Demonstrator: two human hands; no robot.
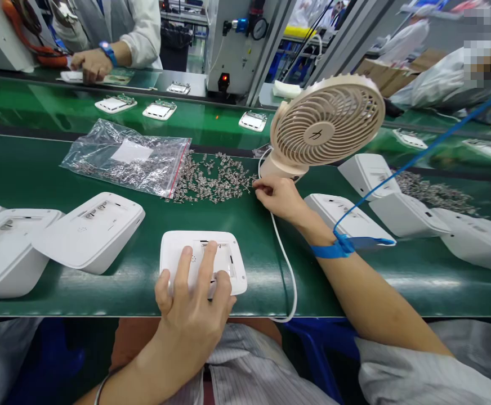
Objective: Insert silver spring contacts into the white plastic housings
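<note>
A white plastic housing (pixel 237 270) lies at the belt's near edge, its recessed side up. My left hand (pixel 197 298) grips it, thumb along its left edge and fingers spread across the top. Beyond it spreads a loose pile of small metal clips (pixel 214 179). At the pile's right end, my right hand (pixel 281 197) has thumb and forefinger pinched together. What lies between those fingertips is too small to make out. A blue wrist strap (pixel 333 250) with a cord circles the right wrist. Left of the pile lies a clear zip bag (pixel 123 160) of similar clips.
A beige fan (pixel 325 124) stands just behind my right hand, its white cable (pixel 290 275) running to the near edge. More white housings stand left (pixel 91 230) and right (pixel 349 216). Boards in white frames (pixel 159 110) lie on the far belt. A co-worker's hand (pixel 91 64) works opposite.
</note>
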